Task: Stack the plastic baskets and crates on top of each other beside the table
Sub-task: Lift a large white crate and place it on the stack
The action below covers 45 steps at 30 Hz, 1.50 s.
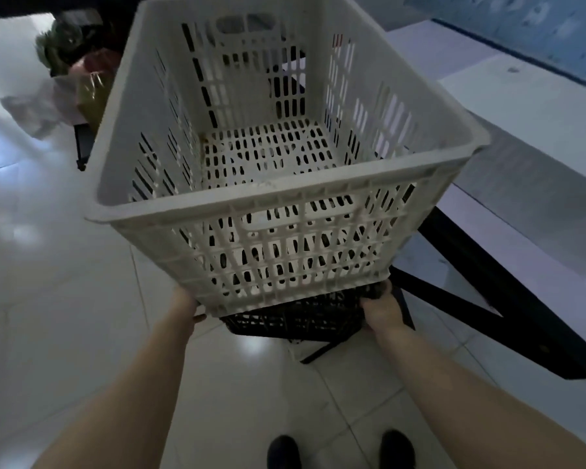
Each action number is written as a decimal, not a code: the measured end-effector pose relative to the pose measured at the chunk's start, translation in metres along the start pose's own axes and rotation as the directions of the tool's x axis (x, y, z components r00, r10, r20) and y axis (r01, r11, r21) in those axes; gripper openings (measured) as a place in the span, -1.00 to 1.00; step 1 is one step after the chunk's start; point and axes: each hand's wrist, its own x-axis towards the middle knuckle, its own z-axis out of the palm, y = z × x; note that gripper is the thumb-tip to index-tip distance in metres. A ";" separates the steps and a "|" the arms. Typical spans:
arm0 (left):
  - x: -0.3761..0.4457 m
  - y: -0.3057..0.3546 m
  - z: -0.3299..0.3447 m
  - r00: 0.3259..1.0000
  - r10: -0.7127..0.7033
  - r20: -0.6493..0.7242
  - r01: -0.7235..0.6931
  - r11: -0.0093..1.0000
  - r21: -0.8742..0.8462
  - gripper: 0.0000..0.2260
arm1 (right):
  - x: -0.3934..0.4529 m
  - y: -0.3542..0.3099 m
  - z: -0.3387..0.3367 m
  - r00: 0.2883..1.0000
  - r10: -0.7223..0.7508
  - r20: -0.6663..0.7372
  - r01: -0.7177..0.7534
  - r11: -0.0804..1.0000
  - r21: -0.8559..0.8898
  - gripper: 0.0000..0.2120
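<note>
Beside the desk [538, 106], above the floor: white crate [268, 157] seated on black basket [295, 319], long axis running away. Left hand [185, 304] and right hand [381, 308] fingers clasping the near lower corners.

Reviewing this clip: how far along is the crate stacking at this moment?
Done: a white crate already sits on a black basket, beside the table. In hand: the left hand and right hand grip the bottom of the stack at its near corners, seemingly carrying or placing it over the tiled floor. Left: whether the stack rests on the floor cannot be told; no further crates are visible.
</note>
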 end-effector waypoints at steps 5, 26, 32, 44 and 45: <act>-0.007 -0.001 0.011 0.996 0.045 -0.081 -0.048 0.998 -0.028 -0.80 | 0.031 0.004 -0.014 0.995 -0.096 -0.005 0.094 0.987 -0.133 -0.88; -0.093 -0.034 0.148 0.985 -0.071 -0.159 0.033 0.973 -0.228 -0.68 | 0.106 -0.091 -0.153 0.882 -0.444 0.161 0.471 0.806 -0.359 -0.86; -0.090 -0.029 0.157 0.986 -0.079 -0.146 0.059 0.989 -0.136 -0.71 | 0.131 -0.064 -0.169 0.930 -0.344 0.127 0.366 0.897 -0.247 -0.63; -0.102 -0.011 0.197 0.962 0.255 -0.099 -0.249 0.966 0.072 -0.06 | 0.150 -0.031 -0.175 0.864 -0.502 0.025 0.408 0.671 -0.619 -0.73; -0.102 -0.013 0.200 0.968 0.239 -0.074 -0.238 0.971 0.023 -0.07 | 0.150 -0.032 -0.178 0.843 -0.536 0.033 0.397 0.580 -0.712 -0.76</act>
